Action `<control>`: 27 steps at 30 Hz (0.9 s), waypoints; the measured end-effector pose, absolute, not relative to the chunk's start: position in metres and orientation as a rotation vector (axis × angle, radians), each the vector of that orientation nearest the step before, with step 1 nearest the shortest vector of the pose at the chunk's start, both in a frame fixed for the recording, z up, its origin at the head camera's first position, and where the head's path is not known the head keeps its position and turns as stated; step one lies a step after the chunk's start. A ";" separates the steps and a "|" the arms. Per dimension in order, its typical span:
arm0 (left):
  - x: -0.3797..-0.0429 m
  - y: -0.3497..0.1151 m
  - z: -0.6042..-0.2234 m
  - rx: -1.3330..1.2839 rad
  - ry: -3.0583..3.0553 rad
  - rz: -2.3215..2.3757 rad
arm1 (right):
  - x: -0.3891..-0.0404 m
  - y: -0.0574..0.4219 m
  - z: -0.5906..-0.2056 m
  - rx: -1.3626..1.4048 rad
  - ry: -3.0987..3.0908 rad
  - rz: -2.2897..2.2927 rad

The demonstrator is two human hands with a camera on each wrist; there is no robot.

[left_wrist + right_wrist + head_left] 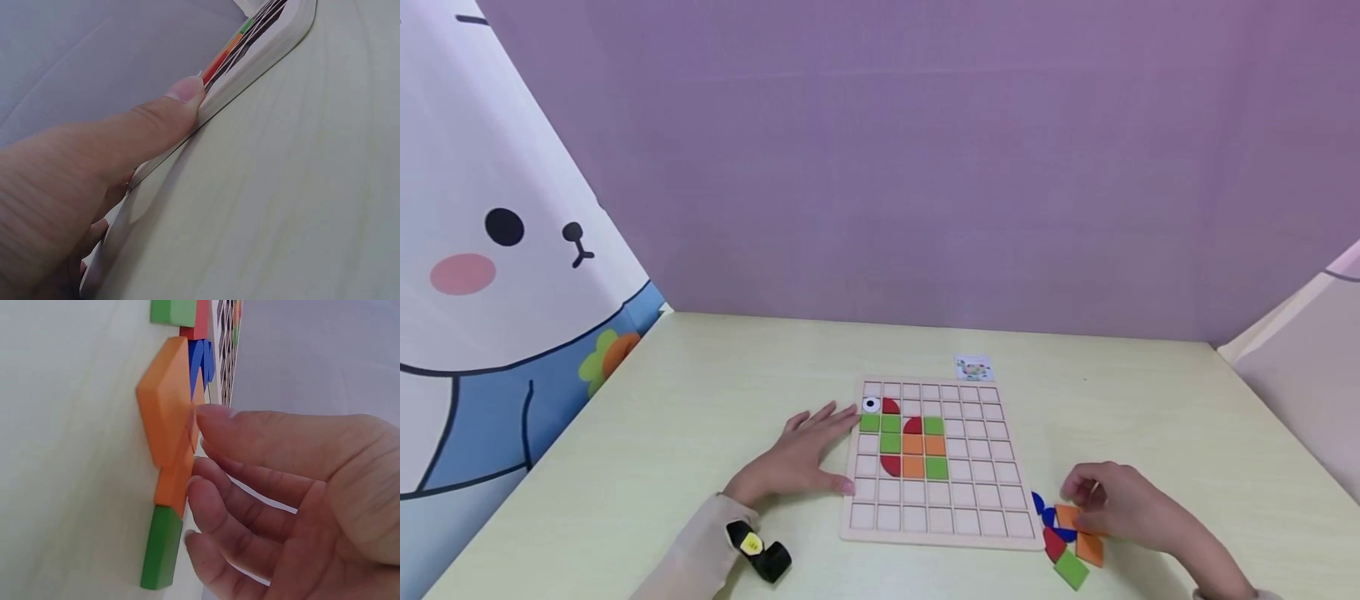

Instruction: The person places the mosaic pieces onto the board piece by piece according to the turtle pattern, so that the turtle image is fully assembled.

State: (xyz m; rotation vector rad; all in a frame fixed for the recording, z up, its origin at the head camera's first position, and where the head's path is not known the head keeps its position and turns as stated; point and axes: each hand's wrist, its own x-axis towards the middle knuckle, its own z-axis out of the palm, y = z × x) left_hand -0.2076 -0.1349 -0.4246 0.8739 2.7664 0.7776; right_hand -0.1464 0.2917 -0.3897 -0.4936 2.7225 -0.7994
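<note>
A pale wooden grid board (pixel 910 518) lies mid-table, with green, orange and red tiles set in its upper left cells. Among these is a white tile with an eye (pixel 870 405). My left hand (pixel 797 462) is spread at the board's left side, its thumb (pixel 181 100) touching the edge. Off the board's lower right corner, my right hand (pixel 1123 504) is over loose pieces, its fingers loosely bent. In the right wrist view, the thumb (pixel 215 422) overlaps an orange tile (pixel 165 400), and no piece shows gripped. A green piece (pixel 162 547) lies below the fingers.
A small printed card (pixel 973 368) lies beyond the board's far edge. Near the right hand are a red rounded piece (pixel 1053 544), blue pieces (pixel 1064 534) and a green square (pixel 1071 570). A purple partition (pixel 925 183) stands along the table's back.
</note>
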 end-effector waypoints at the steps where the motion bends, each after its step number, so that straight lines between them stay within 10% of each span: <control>1: -0.208 -0.135 -0.425 0.871 2.769 0.775 | -0.147 0.291 -0.390 -0.496 2.714 -0.808; 27: -0.209 -0.135 -0.429 0.818 2.765 0.774 | -0.152 0.287 -0.391 -0.357 2.558 -0.925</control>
